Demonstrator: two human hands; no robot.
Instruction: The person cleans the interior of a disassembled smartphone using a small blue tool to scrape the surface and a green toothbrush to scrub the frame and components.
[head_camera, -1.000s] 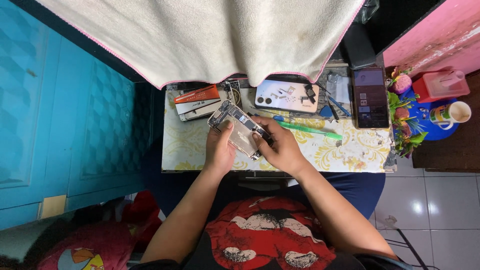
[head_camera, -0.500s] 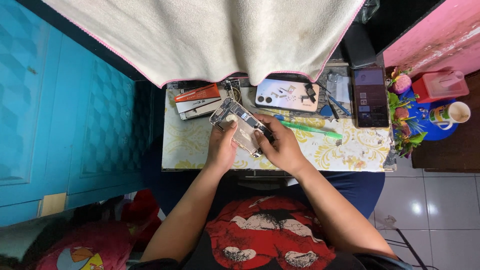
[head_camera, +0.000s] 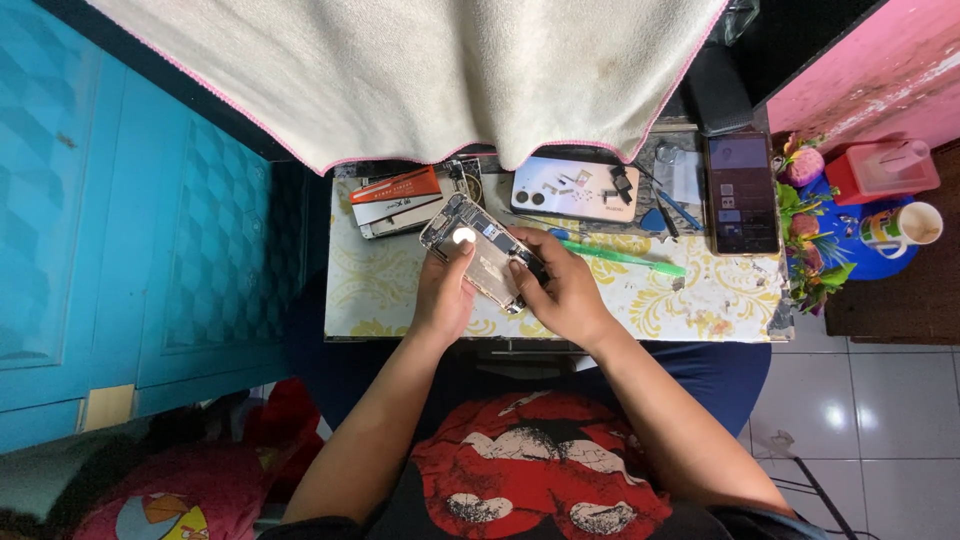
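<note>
An opened smartphone with its back cover off and its inner parts bared (head_camera: 484, 252) is clasped between both hands above the table's near edge: the left hand (head_camera: 446, 293) is closed round its lower left side, the right hand (head_camera: 560, 290) round its lower right end. The cover is already off; the inner parts look largely in place. Behind it, a pale detached phone back panel (head_camera: 575, 190) carries small loose pieces, and a green plastic pry tool (head_camera: 625, 258) lies beside the right hand.

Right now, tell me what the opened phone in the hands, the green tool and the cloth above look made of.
Opened phone: bare metal frame and circuit parts, glossy; a bright glare spot shows. Green tool: probably plastic, smooth, uniformly coloured. Cloth: soft terry-like fabric, matte cream with pink edging.
</note>
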